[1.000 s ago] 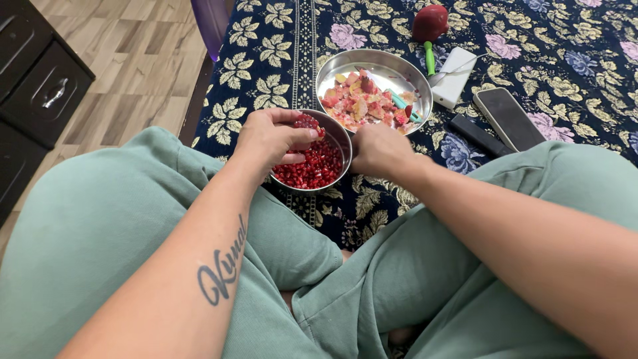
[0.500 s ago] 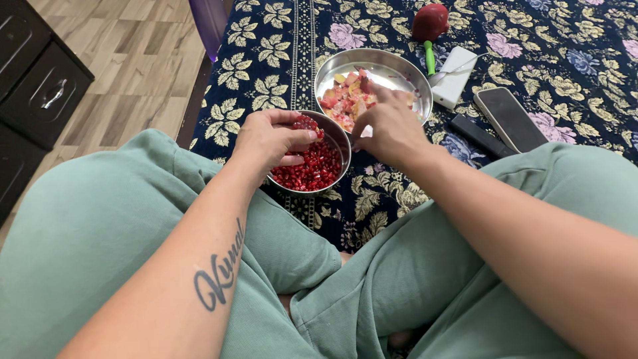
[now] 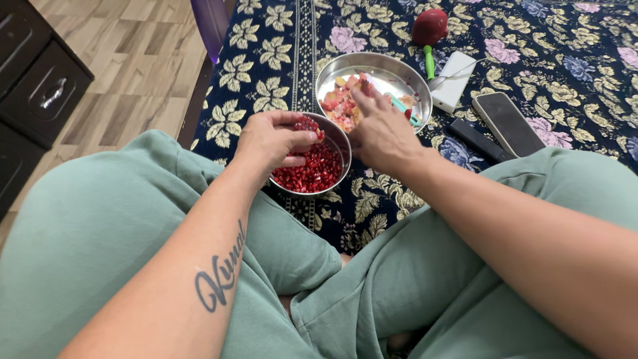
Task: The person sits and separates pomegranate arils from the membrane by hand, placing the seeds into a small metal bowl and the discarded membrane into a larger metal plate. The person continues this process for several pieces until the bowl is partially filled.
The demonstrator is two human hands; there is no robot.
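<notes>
Dark floral bedspread point(image 3: 571, 60) is spread over bed. Laid on it: small steel bowl point(image 3: 343, 143) near, steel plate point(image 3: 392, 70) behind, whole pomegranate point(image 3: 430, 25) far, white box point(image 3: 454, 81), phone point(image 3: 508, 123), black bar point(image 3: 473, 140) right.

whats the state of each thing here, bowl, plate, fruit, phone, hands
small steel bowl: upright, partly filled with red pomegranate seeds
steel plate: holds a heap of peel scraps
pomegranate piece: gripped in the left hand over the bowl
right hand: fingers reaching over the plate's near rim; what it holds cannot be told
whole pomegranate: uncut, lying on the cloth
phone: flat, screen dark
</notes>
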